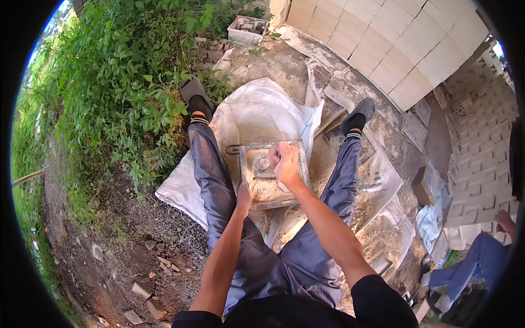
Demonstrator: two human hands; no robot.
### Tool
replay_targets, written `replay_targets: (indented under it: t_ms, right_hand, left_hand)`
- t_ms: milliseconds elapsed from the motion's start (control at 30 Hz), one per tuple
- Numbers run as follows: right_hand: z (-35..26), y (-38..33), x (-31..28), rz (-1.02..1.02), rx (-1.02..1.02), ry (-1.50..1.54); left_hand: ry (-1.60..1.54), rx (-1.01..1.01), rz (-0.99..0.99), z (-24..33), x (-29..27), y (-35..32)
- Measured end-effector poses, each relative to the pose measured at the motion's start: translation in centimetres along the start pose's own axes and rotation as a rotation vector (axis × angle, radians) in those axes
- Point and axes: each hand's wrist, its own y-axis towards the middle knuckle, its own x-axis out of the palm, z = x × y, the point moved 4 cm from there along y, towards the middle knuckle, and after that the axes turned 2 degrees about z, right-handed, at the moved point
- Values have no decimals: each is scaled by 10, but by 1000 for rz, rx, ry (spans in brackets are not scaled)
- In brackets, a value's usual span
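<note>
Right hand (285, 159) fingers fisted over block mould (272, 176), left hand (243, 195) gripping its edge, white sack (262, 112) beneath

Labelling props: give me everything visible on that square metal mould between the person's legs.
The square grey metal mould sits between the legs on a white woven sack, caked with sandy mortar. It has raised walls, a handle at its left far corner and round forms inside. The left hand rests on its near-left edge; the right hand is fisted over its middle.
</note>
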Motion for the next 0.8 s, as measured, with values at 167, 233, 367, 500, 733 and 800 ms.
replay_targets:
  t_ms: [167, 233, 367, 500, 733, 800]
  right_hand:
    - [-63, 11, -17, -14, -42, 173]
    - [-52, 7, -17, -76, -112, 117]
    - [2, -9, -20, -195, -271, -35]
    - [-17, 13, -35, -44, 20, 289]
    - [-10, 8, -53, -287, -61, 141]
    - [7, 3, -49, -231, -72, 86]
  left_hand:
    - [131, -37, 69, 13, 2, -23]
    - [169, -22, 58, 20, 3, -23]
    - [46, -3, 27, 14, 5, -22]
    - [9, -29, 64, 15, 3, -20]
    - [127, 41, 20, 18, 10, -22]
    - [109, -22, 14, 17, 8, -15]
